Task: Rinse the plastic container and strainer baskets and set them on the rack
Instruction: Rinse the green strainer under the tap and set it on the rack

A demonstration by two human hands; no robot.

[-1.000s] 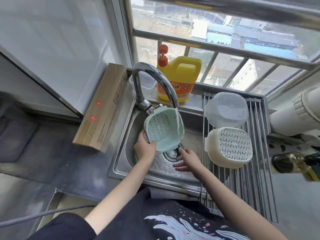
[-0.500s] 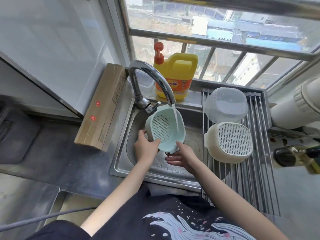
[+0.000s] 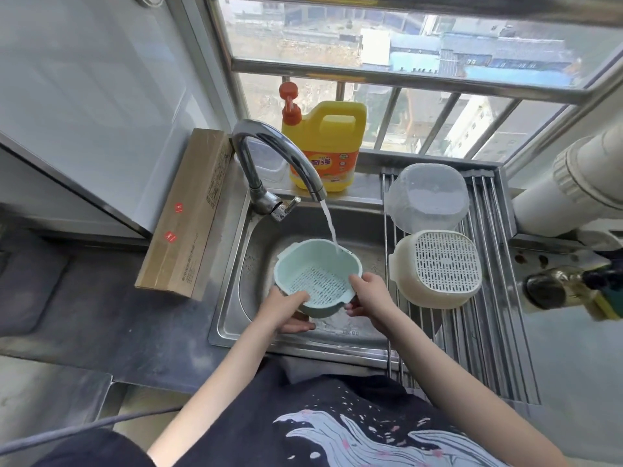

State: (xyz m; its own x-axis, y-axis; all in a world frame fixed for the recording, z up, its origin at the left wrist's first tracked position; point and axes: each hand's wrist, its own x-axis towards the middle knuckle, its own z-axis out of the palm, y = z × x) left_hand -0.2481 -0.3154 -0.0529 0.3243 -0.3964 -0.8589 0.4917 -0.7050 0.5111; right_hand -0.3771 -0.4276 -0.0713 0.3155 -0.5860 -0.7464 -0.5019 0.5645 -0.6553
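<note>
Count: two strainer baskets, one clear plastic container, one tap, one detergent jug, one long cardboard box.

I hold the green strainer basket upright over the sink, mouth up. My left hand grips its near left rim, thumb inside and fingers curled beneath. My right hand grips the near right rim, thumb over the edge. Water from the tap lands inside the basket at its far right wall; nothing else shows in it.

The white strainer basket lies upside down on the drying rack, at the rack's middle, slotted base up. The clear plastic container sits upside down at the rack's far edge, just beside the white basket; whether they touch I cannot tell.

The detergent jug is yellow with an orange pump, and it stands on the sill at the sink's far edge. Its orange label carries Chinese characters; I cannot read the smaller print.

The cardboard box lies along the worktop at the sink's left edge, with two red stickers and printed text too small to read.
</note>
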